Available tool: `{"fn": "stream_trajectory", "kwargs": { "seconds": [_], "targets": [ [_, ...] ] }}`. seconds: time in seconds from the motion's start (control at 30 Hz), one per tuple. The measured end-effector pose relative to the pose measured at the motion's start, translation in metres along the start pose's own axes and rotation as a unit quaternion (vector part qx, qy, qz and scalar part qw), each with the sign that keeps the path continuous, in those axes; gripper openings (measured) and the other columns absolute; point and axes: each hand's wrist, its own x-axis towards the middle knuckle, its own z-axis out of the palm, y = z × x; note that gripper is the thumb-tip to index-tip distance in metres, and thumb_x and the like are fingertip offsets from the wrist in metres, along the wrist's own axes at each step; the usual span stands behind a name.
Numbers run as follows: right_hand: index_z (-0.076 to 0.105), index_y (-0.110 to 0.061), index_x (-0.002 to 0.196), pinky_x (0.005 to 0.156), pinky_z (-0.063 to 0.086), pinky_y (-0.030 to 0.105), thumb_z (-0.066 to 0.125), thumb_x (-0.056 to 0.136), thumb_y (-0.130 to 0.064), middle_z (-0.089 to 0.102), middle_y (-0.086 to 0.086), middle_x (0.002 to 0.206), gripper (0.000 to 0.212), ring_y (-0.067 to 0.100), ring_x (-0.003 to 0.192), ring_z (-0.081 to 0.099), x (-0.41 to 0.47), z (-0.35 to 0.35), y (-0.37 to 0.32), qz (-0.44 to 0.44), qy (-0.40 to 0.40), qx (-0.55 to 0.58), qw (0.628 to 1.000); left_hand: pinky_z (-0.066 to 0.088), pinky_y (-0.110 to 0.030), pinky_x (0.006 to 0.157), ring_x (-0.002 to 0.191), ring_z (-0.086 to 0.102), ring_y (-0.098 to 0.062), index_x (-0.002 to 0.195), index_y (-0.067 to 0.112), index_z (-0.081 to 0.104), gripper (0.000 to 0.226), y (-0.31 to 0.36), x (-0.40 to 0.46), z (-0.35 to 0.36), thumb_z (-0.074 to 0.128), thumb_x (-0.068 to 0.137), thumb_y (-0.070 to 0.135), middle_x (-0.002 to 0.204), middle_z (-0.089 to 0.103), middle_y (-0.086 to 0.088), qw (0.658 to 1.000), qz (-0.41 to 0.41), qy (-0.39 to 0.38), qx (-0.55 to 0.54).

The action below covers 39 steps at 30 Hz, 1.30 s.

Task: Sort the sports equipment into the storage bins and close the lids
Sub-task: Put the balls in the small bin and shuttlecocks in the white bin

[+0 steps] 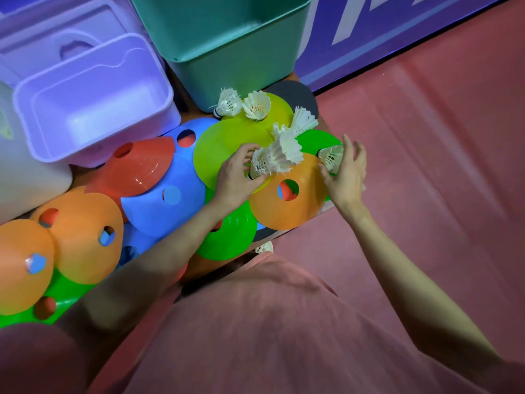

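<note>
at the far left, orange cones [85, 237] overlap on a green cone [68, 294]. above them a purple bin [93, 109] stands open, with its purple lid [56, 44] behind it. a red cone [139, 169] leans tilted on a blue cone [167, 203] just below the bin. a teal bin [227, 46] stands open at the top middle, and two shuttlecocks [244, 105] lie at its foot on a yellow cone [227, 146]. the left hand [235, 180] has its fingers curled round the cork ends of a bunch of shuttlecocks [279, 153] over the yellow cone. an orange cone [287, 194] with a round hole lies just beside it, between the two hands. the right hand [345, 172] is spread, fingers loosely bent, its fingertips touching a single shuttlecock [332, 157] that lies on a bright green cone [318, 140]; a firm grip cannot be told. red floor [426, 137] fills the right side.
</note>
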Motion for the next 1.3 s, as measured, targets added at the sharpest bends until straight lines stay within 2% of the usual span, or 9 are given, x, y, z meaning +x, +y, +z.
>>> {"fn": "stream_trajectory", "kwargs": {
  "seconds": [0.1,0.33,0.47,0.63,0.73,0.83,1.03,1.1,1.3],
  "targets": [
    [0.039,-0.009,0.140,0.102,0.034,0.038,0.062,0.083,-0.014,0.042,0.018,0.131,0.062,0.034,0.123,0.041,0.003,0.000,-0.005,-0.013,0.013,0.012,1.000,0.054,-0.024,0.081,0.097,0.061,-0.011,0.120,0.010,0.057,0.053,0.001,0.002,-0.004,0.081,0.072,0.014,0.104,0.061,0.007,1.000,0.005,0.006,0.005],
    [0.047,-0.013,0.133,0.089,0.031,0.037,0.060,0.077,-0.017,0.045,0.015,0.125,0.058,0.033,0.113,0.043,-0.013,-0.007,-0.034,-0.071,0.091,-0.056,0.992,0.053,-0.023,0.080,0.093,0.057,-0.005,0.118,0.008,0.057,0.051,-0.004,0.004,-0.026,0.079,0.072,0.012,0.101,0.060,0.008,0.999,0.013,0.049,0.014],
    [0.048,-0.010,0.132,0.095,0.034,0.034,0.059,0.081,-0.024,0.047,0.016,0.122,0.054,0.028,0.113,0.045,-0.031,-0.011,-0.073,-0.161,0.111,0.049,0.979,0.053,-0.024,0.080,0.092,0.060,-0.009,0.117,0.008,0.057,0.050,-0.011,-0.002,-0.050,0.079,0.072,0.010,0.104,0.062,0.006,0.997,0.007,0.079,-0.004],
    [0.044,0.002,0.133,0.101,0.039,0.039,0.057,0.092,-0.016,0.048,0.018,0.123,0.046,0.027,0.116,0.047,-0.049,-0.005,-0.145,-0.288,0.061,0.185,0.938,0.051,-0.018,0.081,0.089,0.060,-0.007,0.118,0.007,0.056,0.050,-0.032,-0.023,-0.101,0.077,0.072,0.004,0.106,0.063,0.005,0.990,-0.002,0.138,-0.010],
    [0.044,0.002,0.134,0.099,0.040,0.038,0.057,0.093,-0.016,0.049,0.016,0.122,0.047,0.025,0.113,0.047,-0.056,0.012,-0.185,-0.331,0.007,0.197,0.923,0.053,-0.022,0.076,0.082,0.061,-0.001,0.113,0.009,0.058,0.046,-0.047,-0.038,-0.135,0.077,0.072,0.003,0.101,0.065,0.007,0.985,-0.005,0.171,-0.018],
    [0.043,0.000,0.136,0.099,0.040,0.035,0.058,0.093,-0.017,0.050,0.013,0.120,0.049,0.020,0.110,0.047,-0.066,0.038,-0.221,-0.374,-0.054,0.180,0.908,0.052,-0.018,0.076,0.083,0.059,0.009,0.115,0.009,0.057,0.048,-0.058,-0.056,-0.171,0.076,0.071,0.002,0.102,0.063,0.010,0.977,-0.015,0.211,-0.014],
    [0.035,0.000,0.141,0.106,0.037,0.039,0.055,0.095,-0.019,0.047,0.012,0.135,0.054,0.024,0.123,0.047,-0.094,0.095,-0.304,-0.429,-0.165,0.172,0.871,0.052,-0.036,0.087,0.100,0.063,-0.014,0.123,0.015,0.056,0.054,-0.088,-0.086,-0.256,0.070,0.072,0.008,0.116,0.064,0.004,0.963,-0.024,0.264,0.048],
    [0.035,0.000,0.140,0.109,0.034,0.033,0.053,0.096,-0.019,0.045,0.013,0.139,0.051,0.020,0.127,0.043,-0.104,0.112,-0.336,-0.442,-0.176,0.173,0.862,0.052,-0.036,0.088,0.101,0.062,-0.016,0.123,0.016,0.057,0.054,-0.100,-0.091,-0.288,0.069,0.071,0.008,0.118,0.063,0.002,0.955,-0.033,0.285,0.073],
    [0.031,-0.001,0.144,0.110,0.033,0.029,0.051,0.096,-0.022,0.041,0.011,0.145,0.056,0.020,0.132,0.041,-0.126,0.160,-0.421,-0.449,-0.217,0.182,0.847,0.049,-0.032,0.089,0.101,0.062,-0.019,0.118,0.015,0.061,0.053,-0.128,-0.091,-0.391,0.064,0.066,0.005,0.113,0.066,0.000,0.936,-0.034,0.336,0.100]
  ]
}}
